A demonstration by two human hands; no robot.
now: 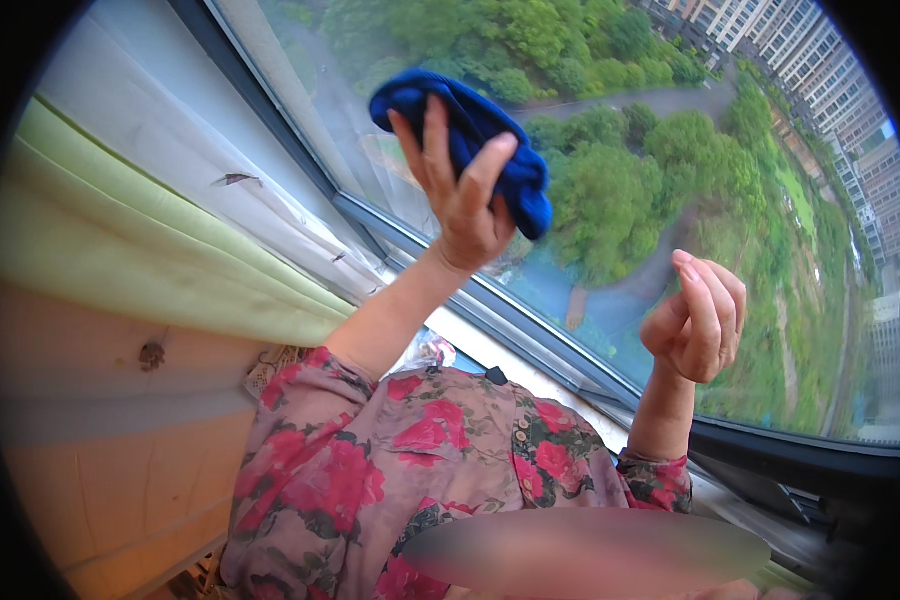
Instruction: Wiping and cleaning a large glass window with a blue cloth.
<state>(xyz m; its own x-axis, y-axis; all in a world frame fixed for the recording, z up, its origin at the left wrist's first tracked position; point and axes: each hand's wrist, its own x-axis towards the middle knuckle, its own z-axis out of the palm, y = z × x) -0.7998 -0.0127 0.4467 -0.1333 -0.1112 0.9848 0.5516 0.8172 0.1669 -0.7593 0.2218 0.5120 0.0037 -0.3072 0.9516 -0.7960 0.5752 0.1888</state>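
A folded, fluffy blue cloth (pixel 525 185) lies flat against the window glass (pixel 610 330) in the upper middle. My left hand (pixel 470 205) spreads its fingers over the cloth and holds it to the pane. Lower and to the right, my right hand (pixel 700 320) is raised in front of the glass. Its fingers are loosely curled in, and I see nothing in them. Whether this hand touches the pane, I cannot tell.
At the left hang a sheer white curtain (pixel 170 130) and a pale green curtain (pixel 150 230). The dark window frame (pixel 540 352) runs diagonally below my hands, with a white sill (pixel 490 350) beneath it. Trees and tall buildings show outside.
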